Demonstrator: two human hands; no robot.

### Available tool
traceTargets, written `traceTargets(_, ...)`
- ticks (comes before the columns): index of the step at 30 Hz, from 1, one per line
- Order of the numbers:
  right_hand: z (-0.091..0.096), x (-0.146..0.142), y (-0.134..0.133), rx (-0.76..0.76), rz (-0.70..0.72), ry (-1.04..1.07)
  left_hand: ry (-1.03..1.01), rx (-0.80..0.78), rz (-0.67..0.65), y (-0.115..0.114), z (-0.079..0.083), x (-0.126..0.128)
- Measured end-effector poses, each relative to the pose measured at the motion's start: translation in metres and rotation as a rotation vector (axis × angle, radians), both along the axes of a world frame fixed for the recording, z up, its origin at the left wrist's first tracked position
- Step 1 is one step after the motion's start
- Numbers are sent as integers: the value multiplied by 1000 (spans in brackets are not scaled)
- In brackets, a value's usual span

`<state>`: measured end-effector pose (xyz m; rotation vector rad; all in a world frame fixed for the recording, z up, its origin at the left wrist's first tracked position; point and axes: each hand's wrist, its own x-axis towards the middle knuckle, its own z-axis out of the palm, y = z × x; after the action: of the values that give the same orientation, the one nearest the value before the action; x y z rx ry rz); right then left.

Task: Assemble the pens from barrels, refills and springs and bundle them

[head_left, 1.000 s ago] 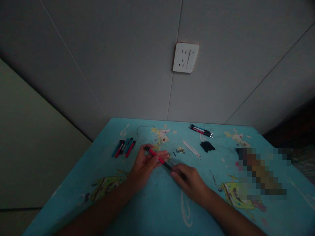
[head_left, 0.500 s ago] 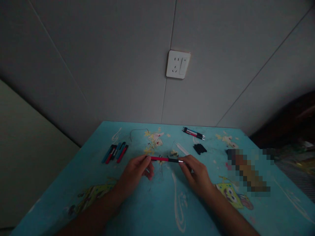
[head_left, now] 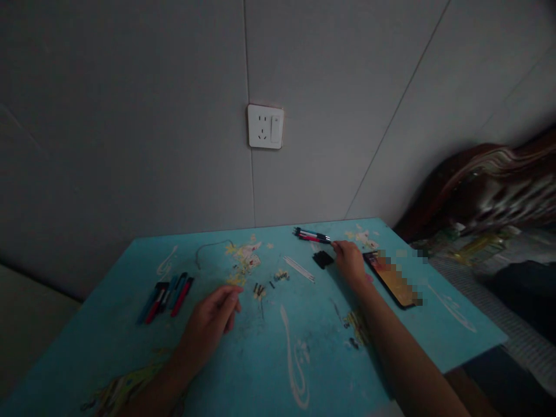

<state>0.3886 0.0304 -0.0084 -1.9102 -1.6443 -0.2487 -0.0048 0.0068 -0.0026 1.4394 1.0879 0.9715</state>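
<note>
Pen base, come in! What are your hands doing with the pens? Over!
Left hand loosely curled, nothing visible in it. Right hand at tip end of grouped pens. Black pieces close beside right hand.

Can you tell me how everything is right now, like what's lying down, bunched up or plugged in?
Pens: lying bunched together
Right hand: at the pens' tip end; can't tell if touching
Left hand: curled, can't tell if holding anything
Colored tubes: lying side by side
White sticks: lying in a row
Black tubes: bunched together
Phone: flat, screen seems lit
Socket: nothing plugged in
</note>
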Motion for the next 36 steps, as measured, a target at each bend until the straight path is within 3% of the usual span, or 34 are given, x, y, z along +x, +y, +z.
traceTargets(12,-18,11,13,-37,-130,-127,5,-38,-47,-1,-3,2)
traceTargets(23,-25,7,19,-54,-142,-155,12,-44,-84,-3,3,4)
traceTargets(28,-19,6,16,-54,-142,-157,12,-32,-65,-1,5,3)
traceTargets(33,-10,-6,2,-56,-78,-126,126,117,33,3,6,-3)
traceTargets(36,-5,-28,-11,-27,100,-84,288,279,107,7,4,-8)
